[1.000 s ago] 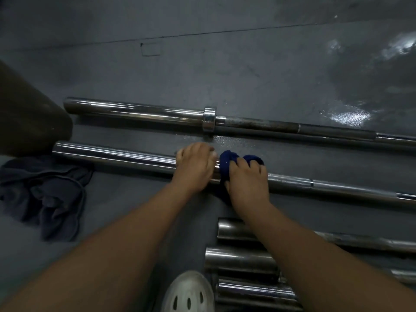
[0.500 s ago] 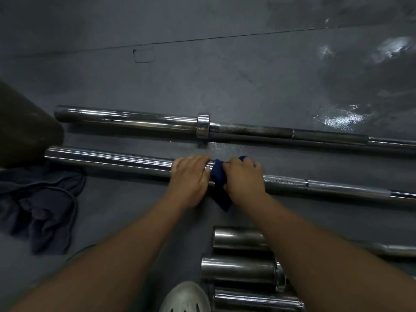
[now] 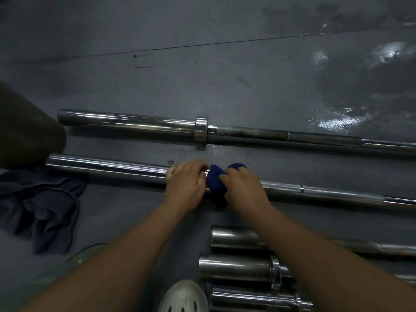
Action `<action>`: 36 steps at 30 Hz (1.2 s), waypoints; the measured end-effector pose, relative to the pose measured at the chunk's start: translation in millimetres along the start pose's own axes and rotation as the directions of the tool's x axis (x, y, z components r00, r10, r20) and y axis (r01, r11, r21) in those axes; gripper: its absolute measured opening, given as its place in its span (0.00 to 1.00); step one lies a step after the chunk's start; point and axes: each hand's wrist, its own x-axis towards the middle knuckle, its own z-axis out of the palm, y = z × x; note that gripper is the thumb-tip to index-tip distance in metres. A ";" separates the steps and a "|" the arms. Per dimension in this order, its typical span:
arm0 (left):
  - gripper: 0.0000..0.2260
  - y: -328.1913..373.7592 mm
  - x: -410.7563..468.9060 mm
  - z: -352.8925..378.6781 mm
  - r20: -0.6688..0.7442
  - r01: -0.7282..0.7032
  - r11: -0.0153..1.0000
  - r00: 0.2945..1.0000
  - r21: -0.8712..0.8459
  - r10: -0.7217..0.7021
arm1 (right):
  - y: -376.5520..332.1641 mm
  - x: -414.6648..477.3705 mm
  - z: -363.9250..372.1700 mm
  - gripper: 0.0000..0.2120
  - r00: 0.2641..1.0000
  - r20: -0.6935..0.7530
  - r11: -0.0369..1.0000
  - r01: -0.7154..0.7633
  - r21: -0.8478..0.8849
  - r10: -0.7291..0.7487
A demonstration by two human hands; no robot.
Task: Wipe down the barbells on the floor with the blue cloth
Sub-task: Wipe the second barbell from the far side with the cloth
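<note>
I am closing my right grip [image 3: 244,190] round the cloth [image 3: 215,181], fingers curled over the blue wad and pressing it down onto the bar [image 3: 108,168]. My left grip [image 3: 184,185] is sitting just left of it, touching the cloth, with its fingers curling over the top of the bar's thick sleeve and holding it down. Whatever joins sleeve to shaft is hiding under the two grips, so I cannot tell how the cloth is seating there.

What I am worrying about, nearest first:
- The cloth is bunched, so I judge only a small patch is rubbing metal and the underside is probably going unwiped.
- A loose tail is hanging on my side of the bar and could be dragging under it.
- The bar is round and lying loose on the floor [image 3: 225,86]; if the left grip is slackening while the right is pushing, it may start rolling away toward the far bar [image 3: 135,121], or nipping fingertips against the floor.
- The near bars [image 3: 236,237] are lying under my right forearm, and a wide stroke could knock them.
- A grey rag [image 3: 45,206] is lying well left of the left grip; it is not the cloth I am meant to be using.
</note>
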 end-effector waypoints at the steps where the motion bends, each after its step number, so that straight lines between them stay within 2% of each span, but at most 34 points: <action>1: 0.10 0.5 -2.2 -0.2 -0.026 0.020 1.000 0.999 -0.024 -0.020 | 2.8 -3.6 2.5 0.18 1.000 0.008 1.000 0.016 -0.004 -0.016; 3: 0.10 1.6 -4.0 2.3 -0.051 0.013 1.000 0.999 -0.027 -0.014 | 1.2 -8.4 8.1 0.21 0.999 0.035 1.000 -0.015 -0.017 0.015; 5: 0.13 1.7 -4.8 10.1 0.012 -0.021 1.000 1.000 0.016 0.021 | -5.9 -11.0 15.5 0.21 0.998 0.032 0.999 -0.050 -0.019 0.051; 7: 0.15 -1.0 -6.9 14.3 0.055 -0.054 0.997 0.997 0.050 0.051 | -3.6 -15.6 20.6 0.20 1.000 0.004 1.000 -0.021 -0.007 0.021; 10: 0.20 -5.2 -9.4 10.3 0.072 -0.146 0.987 0.987 0.064 0.142 | 39.0 -32.2 16.2 0.24 0.999 0.029 1.000 -0.022 -0.012 0.022; 13: 0.20 3.5 -15.0 12.3 0.087 -0.238 0.961 0.970 0.141 0.227 | 100.7 -66.5 14.7 0.27 0.990 -0.006 0.987 -0.138 -0.078 0.138; 16: 0.28 19.0 -24.9 21.3 0.154 -0.275 0.923 0.958 0.269 0.240 | 116.6 -78.8 18.2 0.23 0.962 -0.027 0.957 -0.274 -0.100 0.272; 18: 0.37 23.3 -26.6 22.2 0.251 -0.269 0.899 0.949 0.345 0.188 | 81.4 -62.6 20.3 0.19 0.975 -0.008 0.969 -0.221 -0.109 0.222; 21: 0.42 23.4 -26.9 17.2 0.308 -0.304 0.870 0.933 0.389 0.188 | 12.6 -37.2 27.0 0.25 0.999 -0.034 1.000 -0.009 -0.001 0.009; 23: 0.42 23.0 -26.2 14.3 0.283 -0.311 0.862 0.937 0.401 0.206 | 9.9 -33.2 28.8 0.29 0.997 -0.065 0.998 0.035 0.056 -0.031; 25: 0.42 22.7 -26.6 11.6 0.261 -0.317 0.851 0.940 0.420 0.221 | 42.2 -45.5 28.9 0.27 0.997 -0.072 0.997 0.035 0.063 -0.031; 28: 0.42 24.6 -31.3 9.0 0.264 -0.302 0.869 0.942 0.392 0.208 | 119.2 -84.4 22.7 0.25 0.990 -0.094 0.994 -0.106 0.022 0.107; 31: 0.41 28.1 -37.5 9.9 0.264 -0.286 0.869 0.946 0.404 0.188 | 187.0 -125.2 10.1 0.26 0.963 -0.041 0.963 -0.267 -0.042 0.265; 34: 0.41 28.3 -46.4 9.4 0.263 -0.271 0.865 0.950 0.421 0.170 | 200.0 -138.1 -1.2 0.25 0.940 -0.003 0.939 -0.342 0.009 0.343; 36: 0.41 29.7 -54.7 8.7 0.266 -0.267 0.857 0.951 0.440 0.160 | 188.5 -136.6 -9.4 0.23 0.919 0.037 0.911 -0.395 0.119 0.394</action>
